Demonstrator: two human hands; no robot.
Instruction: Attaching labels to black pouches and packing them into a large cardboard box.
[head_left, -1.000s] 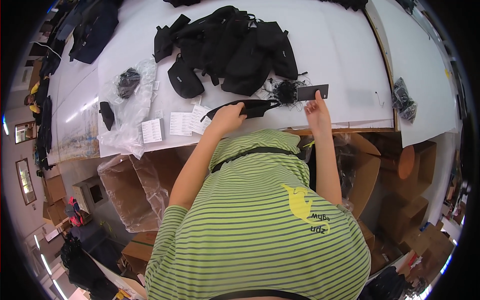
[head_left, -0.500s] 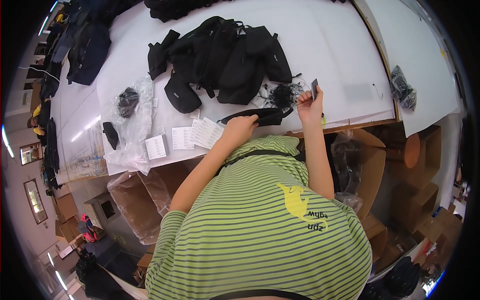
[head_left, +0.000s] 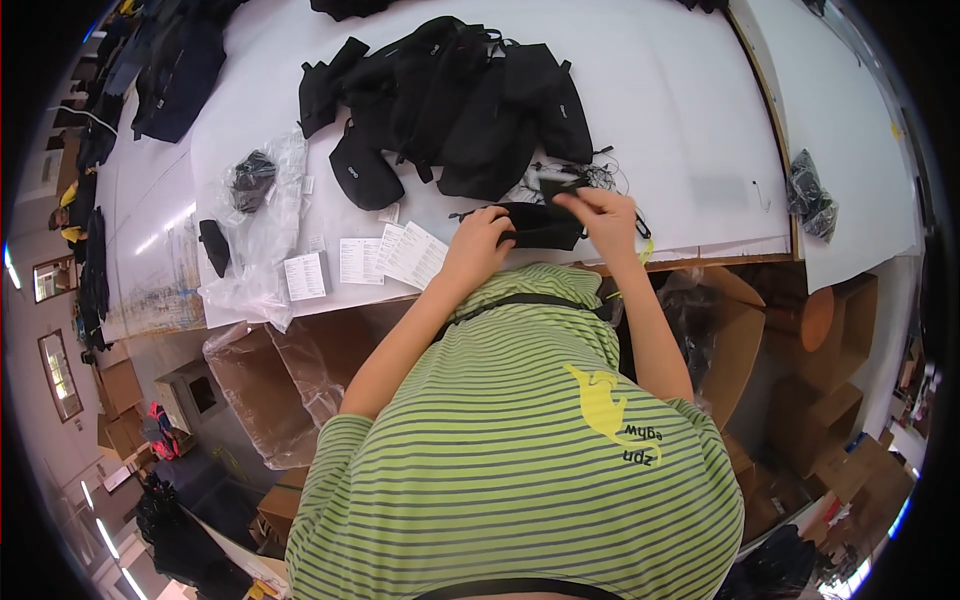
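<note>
A small black fabric pouch [head_left: 538, 229] lies at the table's near edge, right in front of me. My left hand [head_left: 480, 244] is closed on its left end, fingers curled over the top edge. Just above the pouch's right end, my right hand [head_left: 607, 218] pinches a small dark card [head_left: 563, 188] between thumb and fingers. Behind that hand lies a tangle of thin black cords [head_left: 603, 178], partly hidden. A heap of black pouches [head_left: 455, 110] spreads out beyond, and several white printed cards [head_left: 415, 257] fan out left of my left hand.
Crumpled clear plastic bags [head_left: 262, 240] lie on the left of the white table [head_left: 680, 130]. A stack of white cards [head_left: 306, 275] sits beside them. A wrapped dark item [head_left: 812, 195] rests at the far right. Open cardboard boxes [head_left: 735, 330] stand below the table edge.
My right hand has moved left and down with the dark card, from beside the cords to above the pouch. My left hand still grips the pouch, its fingers slightly shifted.
</note>
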